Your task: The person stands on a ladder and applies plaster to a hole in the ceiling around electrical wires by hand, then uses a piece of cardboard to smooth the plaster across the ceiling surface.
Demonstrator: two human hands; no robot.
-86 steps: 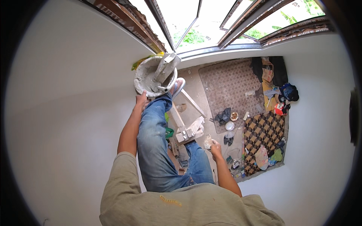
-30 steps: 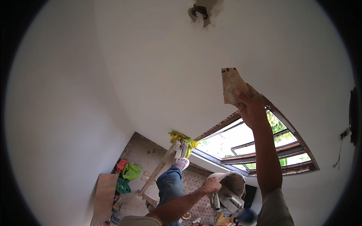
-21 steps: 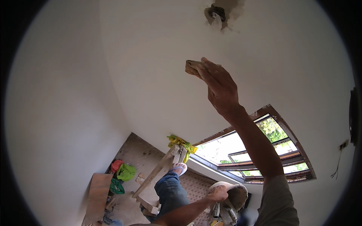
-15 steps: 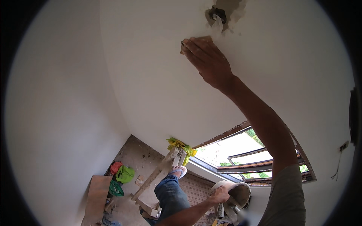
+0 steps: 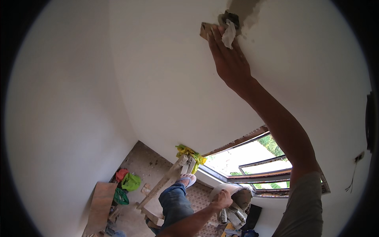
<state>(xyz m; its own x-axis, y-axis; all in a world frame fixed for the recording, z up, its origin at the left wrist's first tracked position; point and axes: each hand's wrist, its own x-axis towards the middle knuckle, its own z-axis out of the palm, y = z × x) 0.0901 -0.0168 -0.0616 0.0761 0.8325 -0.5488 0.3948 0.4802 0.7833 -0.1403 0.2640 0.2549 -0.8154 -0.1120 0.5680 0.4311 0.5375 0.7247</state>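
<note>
My right hand (image 5: 231,65) is raised high against the white wall (image 5: 169,79), its fingers pressing a brown piece of sandpaper (image 5: 205,31) to the surface. Right beside those fingers is a dark hole (image 5: 229,17) in the wall, with a whitish strip of plastic (image 5: 228,36) hanging from it over the hand. Low down, my left hand (image 5: 223,199) is closed at the edge of a whitish bucket (image 5: 218,191), which tilts on its side. Trowel-like tools (image 5: 236,215) stick out by its mouth; the exact grip is partly hidden.
My sandalled foot (image 5: 188,179) stands on a rough wooden bench (image 5: 167,179), with a yellow cloth (image 5: 188,152) on its end. An open louvred window (image 5: 256,158) lies to the right. Coloured bags (image 5: 130,182) and a wooden board (image 5: 99,205) lie by the left wall. Loose wires (image 5: 351,181) hang far right.
My right hand has slid the sandpaper up and slightly right, to the hole's edge, and the plastic strip now overlaps the fingers. My left hand and the bucket have shifted a little left.
</note>
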